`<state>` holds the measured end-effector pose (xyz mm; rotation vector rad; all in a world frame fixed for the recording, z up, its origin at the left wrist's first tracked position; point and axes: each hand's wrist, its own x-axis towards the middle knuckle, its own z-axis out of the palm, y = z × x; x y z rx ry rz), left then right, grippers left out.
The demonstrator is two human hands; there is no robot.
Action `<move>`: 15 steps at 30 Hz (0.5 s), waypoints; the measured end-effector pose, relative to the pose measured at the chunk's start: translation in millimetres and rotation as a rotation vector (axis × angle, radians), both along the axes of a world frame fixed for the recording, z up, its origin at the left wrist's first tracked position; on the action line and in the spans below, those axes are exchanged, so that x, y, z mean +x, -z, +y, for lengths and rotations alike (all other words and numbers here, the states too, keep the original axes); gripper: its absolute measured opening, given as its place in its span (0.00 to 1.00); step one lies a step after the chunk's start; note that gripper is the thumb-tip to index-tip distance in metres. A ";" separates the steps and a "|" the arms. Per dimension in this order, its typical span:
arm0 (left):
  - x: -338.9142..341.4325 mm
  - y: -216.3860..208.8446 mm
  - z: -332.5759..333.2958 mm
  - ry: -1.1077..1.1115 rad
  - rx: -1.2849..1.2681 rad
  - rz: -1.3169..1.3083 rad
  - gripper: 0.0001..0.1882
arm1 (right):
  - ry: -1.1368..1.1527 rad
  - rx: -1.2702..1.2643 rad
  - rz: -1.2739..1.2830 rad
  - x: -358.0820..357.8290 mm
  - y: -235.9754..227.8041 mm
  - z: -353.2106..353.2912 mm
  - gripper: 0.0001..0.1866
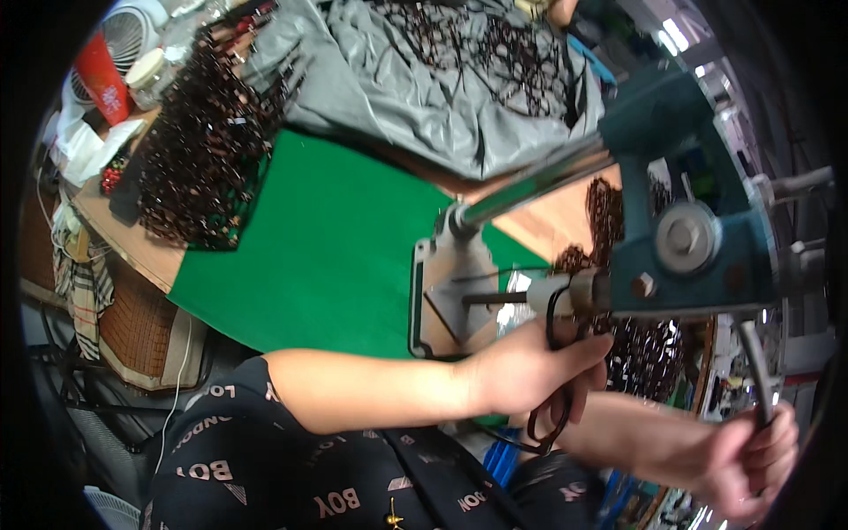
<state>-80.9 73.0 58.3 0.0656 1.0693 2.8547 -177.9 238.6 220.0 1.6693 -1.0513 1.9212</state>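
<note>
My left hand (539,367) is closed around a dark eyeglass frame (565,426), just below the white collar (543,296) of a bench press. Part of the frame loops up over that collar, and my fingers hide its middle. At the right, my right hand (755,459) is wrapped round the metal lever (755,367) of the press. The blue-green press head (658,115) stands above both hands, joined by a steel column (539,185) to a metal base plate (455,309).
A green mat (309,238) covers the near bench. Many glossy dark brown frames (203,150) are heaped at the left, with others (495,53) on a grey sheet (424,124) behind. A red cup (102,79) and a fan (128,35) stand far left. A woven chair (146,340) is below.
</note>
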 end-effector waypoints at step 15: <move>43.3 9.0 -69.1 0.209 -0.460 0.007 0.16 | 0.142 0.457 -0.464 4.1 170.5 -22.9 0.15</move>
